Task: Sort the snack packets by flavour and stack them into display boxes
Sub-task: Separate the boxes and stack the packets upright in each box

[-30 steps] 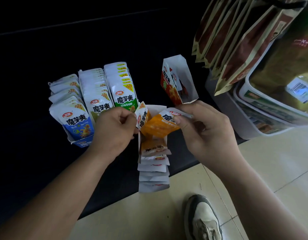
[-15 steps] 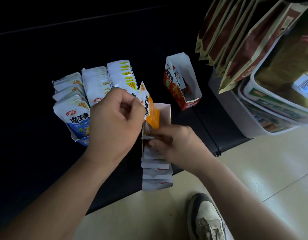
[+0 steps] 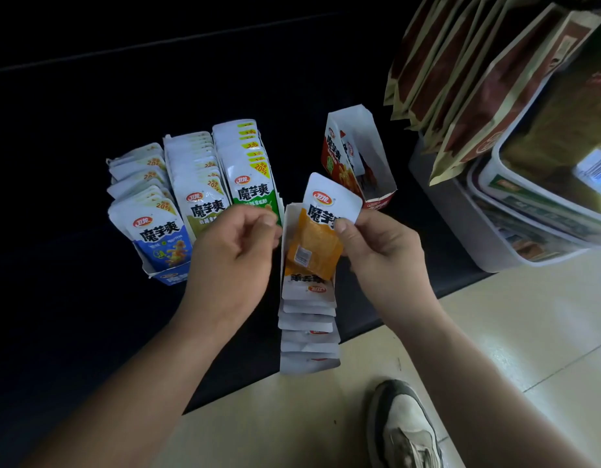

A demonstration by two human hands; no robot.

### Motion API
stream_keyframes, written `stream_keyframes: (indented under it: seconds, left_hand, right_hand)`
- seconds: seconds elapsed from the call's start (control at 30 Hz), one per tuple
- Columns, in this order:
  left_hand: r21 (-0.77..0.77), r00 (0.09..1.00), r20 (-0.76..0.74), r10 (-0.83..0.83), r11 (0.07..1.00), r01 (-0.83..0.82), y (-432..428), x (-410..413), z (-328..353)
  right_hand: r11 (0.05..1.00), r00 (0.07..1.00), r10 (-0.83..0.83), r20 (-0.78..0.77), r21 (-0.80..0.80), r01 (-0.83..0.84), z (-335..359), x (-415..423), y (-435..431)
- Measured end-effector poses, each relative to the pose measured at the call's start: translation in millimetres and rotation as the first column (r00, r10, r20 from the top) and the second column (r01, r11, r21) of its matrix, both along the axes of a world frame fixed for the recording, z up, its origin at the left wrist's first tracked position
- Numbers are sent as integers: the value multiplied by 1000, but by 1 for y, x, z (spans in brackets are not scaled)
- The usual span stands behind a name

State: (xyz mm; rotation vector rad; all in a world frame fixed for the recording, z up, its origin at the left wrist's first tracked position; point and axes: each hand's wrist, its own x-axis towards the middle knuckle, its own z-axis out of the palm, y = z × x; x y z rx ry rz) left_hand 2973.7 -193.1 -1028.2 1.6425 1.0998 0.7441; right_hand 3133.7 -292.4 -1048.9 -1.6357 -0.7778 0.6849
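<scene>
My right hand [image 3: 383, 251] pinches an orange-flavour packet [image 3: 332, 201] by its white top, over the far end of the orange display box [image 3: 285, 231]. Another orange packet [image 3: 312, 248] lies back-up with its barcode showing, on the row of packets [image 3: 307, 319] in that box. My left hand [image 3: 231, 255] hovers at the box's left wall with curled fingers, and nothing shows in them. To the left stand filled rows of blue packets [image 3: 160, 231], olive packets [image 3: 204, 211] and green packets [image 3: 251, 194]. A red box [image 3: 376, 184] behind holds few packets.
The boxes sit on a black surface [image 3: 89, 332] whose front edge runs diagonally above a tiled floor [image 3: 528, 332]. Large brown bags [image 3: 461, 79] and stacked white tubs [image 3: 495, 244] crowd the right. A shoe [image 3: 407, 430] is on the floor below.
The packet held up by my left hand has passed to my right hand. My right hand rose out of the orange box, where an orange packet now lies back-up.
</scene>
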Motion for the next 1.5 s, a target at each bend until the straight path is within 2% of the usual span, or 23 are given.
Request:
stream_keyframes:
  seconds: [0.1,0.2,0.27,0.43,0.53,0.63,0.7,0.77,0.83,0.97,1.1,1.23,1.3,1.37,1.43,1.5]
  left_hand:
    - [-34,995,-97,-35,999,32,-2,-15,-15]
    - [-61,953,-218,-212,977,204,-8,-25,-20]
    - [-101,942,-205,-266,963,250,-12,-28,-20]
    - [-61,960,-106,-257,966,252,-14,-24,-17]
    - [-2,954,-20,-299,954,299,-13,-9,-13]
    - [78,964,-9,-266,961,266,-3,4,-20]
    - [91,957,-22,-289,953,290,3,5,-23]
    - [120,951,-66,-302,944,308,6,1,-28]
    - [74,953,-64,-296,951,300,8,-3,-31]
    - [0,949,-15,-313,950,313,10,-13,-31]
    - [29,937,-165,-308,948,317,6,-47,-44]
    - [-60,782,-348,-517,845,532,-4,-65,-57]
    - [-128,749,-321,-579,810,572,-9,-64,-57]
    - [-153,789,-238,-567,824,546,-12,-61,-56]
    - [-146,829,-198,-523,852,503,-12,-58,-54]
    - [-136,849,-168,-501,865,483,-11,-53,-52]
  right_hand:
    - [999,999,15,-40,-39,-16,-2,3,1]
    - [996,997,81,-5,-38,-81,-3,1,-3]
    - [994,996,93,-6,-53,-93,-4,1,-6]
    - [994,989,108,96,-12,-107,-5,-9,-7]
    - [987,989,135,60,76,-139,1,-21,-6]
    - [973,978,207,27,95,-209,8,-27,-4]
    - [981,986,155,59,109,-160,9,-28,-4]
    - [993,998,2,61,116,-9,6,-24,-4]
    - [995,997,-63,53,81,58,4,-17,-3]
    - [995,997,56,50,74,-60,-2,-8,-6]
    - [996,988,89,124,21,-92,-18,-6,-14]
    - [984,953,175,245,-85,-159,-32,2,-24]
    - [980,960,190,205,-103,-172,-32,2,-29]
    - [976,977,192,95,-121,-180,-28,-1,-33]
    - [975,973,209,-100,-58,-216,-25,-2,-33]
    - [969,924,242,-297,17,-248,-24,-2,-34]
